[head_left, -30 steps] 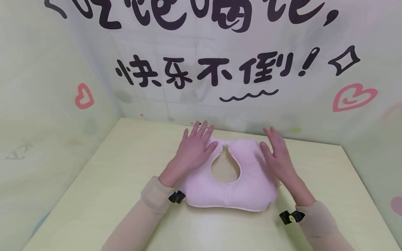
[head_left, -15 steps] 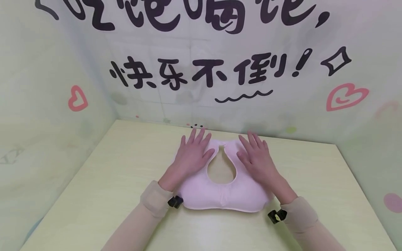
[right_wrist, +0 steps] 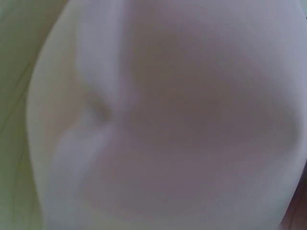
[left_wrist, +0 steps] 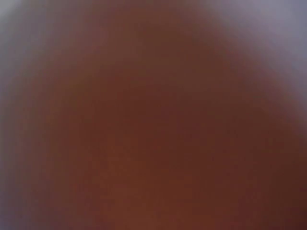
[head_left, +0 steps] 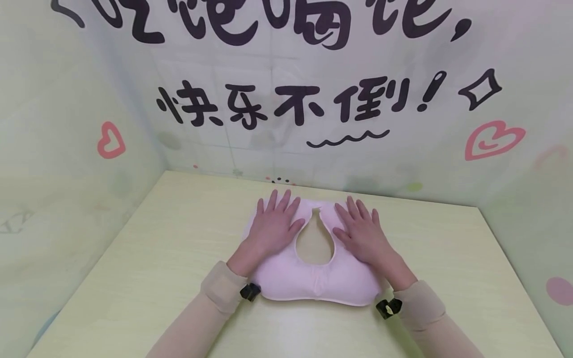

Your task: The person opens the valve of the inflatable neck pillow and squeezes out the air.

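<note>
We see one pink pillow (head_left: 315, 286) which lies flat on the pale surface (head_left: 179, 248), with its narrow gap turned to the back wall (head_left: 224, 159). On the left side of the pillow rests the left hand (head_left: 274, 226), and on its right side rests the right hand (head_left: 361, 231); for both, the grip is spread, the fingers pointing toward the wall. Through the pillow's rounded hole, between the hands, we see the surface. Near the pillow's two front corners, small black devices (head_left: 250, 292) sit by the beige sleeves (head_left: 199, 313). Behind the pillow, the wall carries black lettering (head_left: 297, 102). The left wrist view is too blurred to read.
</note>
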